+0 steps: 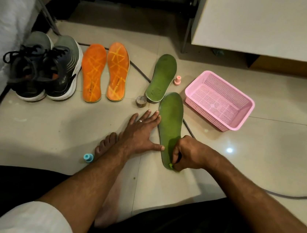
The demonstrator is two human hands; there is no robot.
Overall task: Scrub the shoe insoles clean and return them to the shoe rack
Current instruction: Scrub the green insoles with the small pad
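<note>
A green insole (171,122) lies flat on the tiled floor in front of me. My left hand (141,132) rests spread on the floor along its left edge, with the thumb tip touching the insole. My right hand (188,154) is curled round a small yellow-green scrubbing tool (171,165) and presses it on the insole's near end; most of the tool is hidden in the fist. A second green insole (162,77) lies just beyond. Two orange insoles (104,72) lie side by side to the left.
A pair of dark sneakers (43,67) stands at the left. A pink mesh basket (220,100) sits at the right. A pink cap (177,80), a small round jar (141,101) and a blue cap (88,157) stand on the floor. A cable crosses under the insoles. My bare foot (105,145) lies under my left arm.
</note>
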